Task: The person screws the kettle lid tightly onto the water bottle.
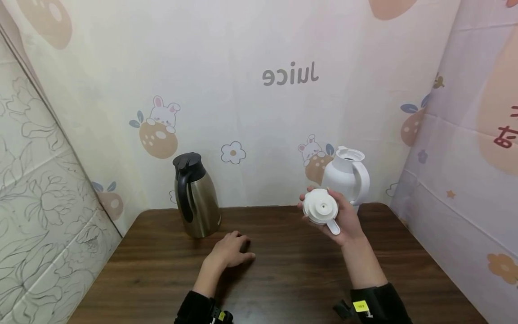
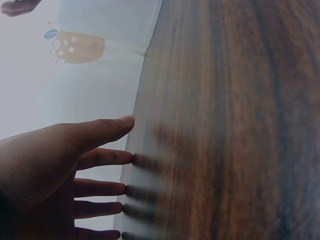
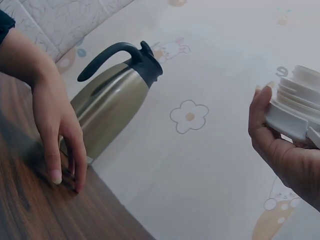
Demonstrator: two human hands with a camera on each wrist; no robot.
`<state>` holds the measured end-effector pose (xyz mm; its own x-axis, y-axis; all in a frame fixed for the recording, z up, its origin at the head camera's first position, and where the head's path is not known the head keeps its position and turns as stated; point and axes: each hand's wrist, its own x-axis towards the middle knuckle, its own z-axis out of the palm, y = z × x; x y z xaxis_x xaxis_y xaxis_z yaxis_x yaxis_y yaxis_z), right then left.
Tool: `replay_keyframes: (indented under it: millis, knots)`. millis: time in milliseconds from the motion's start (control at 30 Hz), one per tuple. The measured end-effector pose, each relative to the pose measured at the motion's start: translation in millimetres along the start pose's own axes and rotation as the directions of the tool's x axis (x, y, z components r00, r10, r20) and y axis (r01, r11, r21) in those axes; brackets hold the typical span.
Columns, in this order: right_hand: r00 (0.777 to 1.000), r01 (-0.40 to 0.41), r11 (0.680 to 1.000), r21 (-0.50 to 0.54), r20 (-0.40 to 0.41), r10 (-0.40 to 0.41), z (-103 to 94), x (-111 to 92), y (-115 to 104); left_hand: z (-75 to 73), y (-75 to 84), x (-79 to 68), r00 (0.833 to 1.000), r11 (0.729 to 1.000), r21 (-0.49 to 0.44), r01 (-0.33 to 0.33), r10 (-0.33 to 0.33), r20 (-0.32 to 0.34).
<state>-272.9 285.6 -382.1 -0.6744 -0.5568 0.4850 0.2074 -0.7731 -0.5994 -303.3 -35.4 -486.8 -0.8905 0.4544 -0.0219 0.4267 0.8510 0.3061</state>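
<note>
My right hand holds a white screw-in jug lid above the table, its stepped underside and small tab facing the head camera. In the right wrist view the lid's threaded rings show between thumb and fingers. Behind that hand stands a white thermos jug with its mouth uncovered and its handle to the right. My left hand rests its fingertips on the table, fingers loosely spread, holding nothing. Beyond it a gold-steel thermos jug with black lid and handle stands upright.
The dark wooden table ends at a printed cloth backdrop just behind both jugs. More patterned cloth hangs on the left and right sides. Black straps circle both wrists.
</note>
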Motion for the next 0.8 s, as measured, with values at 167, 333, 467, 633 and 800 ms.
replay_keyframes:
  millis: [167,333,467,633,800]
  knots:
    - [0.999,0.018,0.999,-0.033,-0.045,-0.019,4.6,-14,-12,-1.0,2.1,2.8,1.0,1.0,-0.002,-0.016,0.016,0.0]
    - [0.999,0.005,0.997,-0.072,-0.034,-0.007,7.6,-35,-26,0.3,4.1,4.2,1.0,1.0,-0.006,-0.018,0.018,-0.002]
    - [0.999,0.024,0.995,-0.094,-0.031,-0.027,9.0,-54,-40,1.5,5.2,4.4,1.0,1.0,-0.014,-0.019,0.019,-0.004]
    - [0.998,0.041,0.995,-0.088,-0.051,-0.046,4.4,-76,-58,0.3,5.7,6.0,0.999,0.999,-0.031,-0.02,0.019,-0.033]
    - [0.996,0.081,0.996,-0.042,-0.028,-0.082,-8.5,-95,-76,1.2,8.3,8.2,0.999,1.0,-0.031,-0.006,0.005,-0.051]
